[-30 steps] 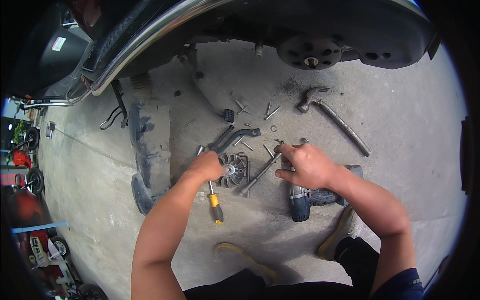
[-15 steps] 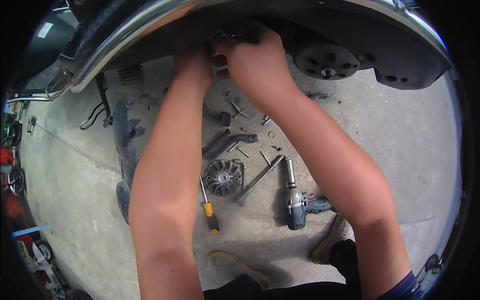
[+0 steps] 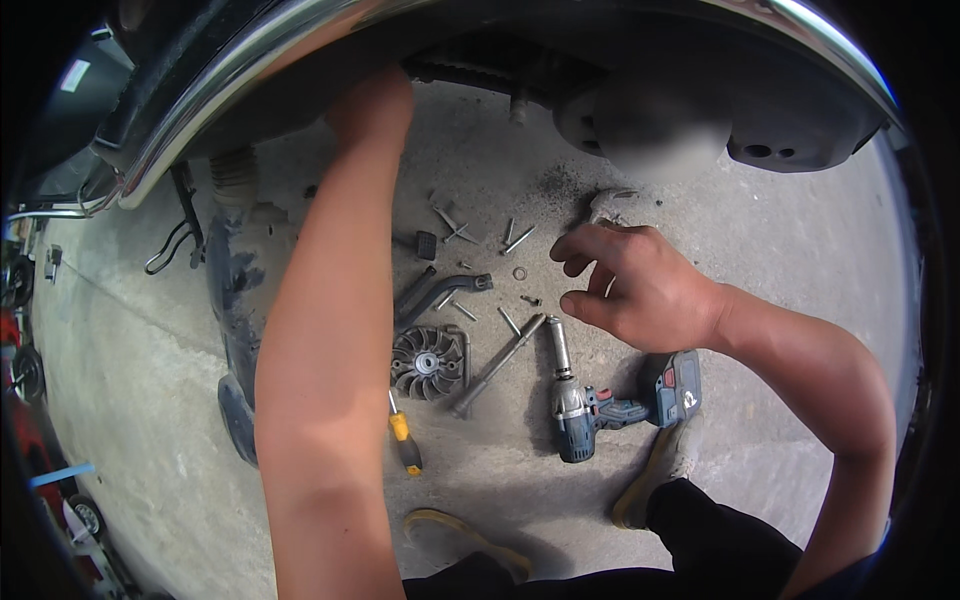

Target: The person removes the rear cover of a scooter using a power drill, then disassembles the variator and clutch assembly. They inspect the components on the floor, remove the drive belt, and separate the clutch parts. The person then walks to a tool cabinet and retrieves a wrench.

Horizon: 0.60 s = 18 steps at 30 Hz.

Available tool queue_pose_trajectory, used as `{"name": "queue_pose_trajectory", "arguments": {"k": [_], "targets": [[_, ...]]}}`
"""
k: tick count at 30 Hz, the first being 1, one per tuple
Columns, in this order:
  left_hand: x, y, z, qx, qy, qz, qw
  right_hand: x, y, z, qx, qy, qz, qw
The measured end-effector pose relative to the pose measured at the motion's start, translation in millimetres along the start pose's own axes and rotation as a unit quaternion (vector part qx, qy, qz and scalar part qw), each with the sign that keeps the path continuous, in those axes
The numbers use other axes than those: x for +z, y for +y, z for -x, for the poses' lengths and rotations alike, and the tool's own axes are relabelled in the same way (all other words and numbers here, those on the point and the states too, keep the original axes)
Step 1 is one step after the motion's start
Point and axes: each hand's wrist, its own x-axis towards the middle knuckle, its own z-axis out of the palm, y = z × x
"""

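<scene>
My left hand (image 3: 372, 105) reaches up under the dark bodywork (image 3: 460, 30) of a vehicle with a chrome rail; its fingers are hidden. Below and to the right, my right hand (image 3: 645, 290) hovers with curved fingers apart and empty, just in front of a hammer (image 3: 615, 200) partly behind it. Under it lie a metal bar (image 3: 500, 365) and a cordless impact driver (image 3: 575, 420) with a long socket. Left of these are a finned fan wheel (image 3: 420, 378), a yellow-black screwdriver (image 3: 404, 435), black curved levers (image 3: 450, 290) and several bolts (image 3: 518, 240).
A large scuffed plastic panel (image 3: 228, 320) lies at the left, near a bent metal stand (image 3: 178, 230). The concrete floor (image 3: 150, 380) runs to red vehicles and wheels at the far left. My shoes (image 3: 650, 480) are at the bottom.
Both hands went from the tools on the floor up under the bodywork. Since then my right hand has dropped back down and rightward, while the left stays up there.
</scene>
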Motion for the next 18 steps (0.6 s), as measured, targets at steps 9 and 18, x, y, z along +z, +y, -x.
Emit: {"name": "queue_pose_trajectory", "arguments": {"k": [9, 18], "targets": [[-9.3, -13.0, 5.5, 0.038, -0.094, -0.213, 0.972, -24.0, 69.8, 45.0, 0.073, 0.16, -0.091, 0.98], [-9.9, -32.4, 0.2, -0.03, -0.09, -0.038, 0.995, -24.3, 103.8, 17.1, 0.104, 0.331, -0.325, 0.88]]}}
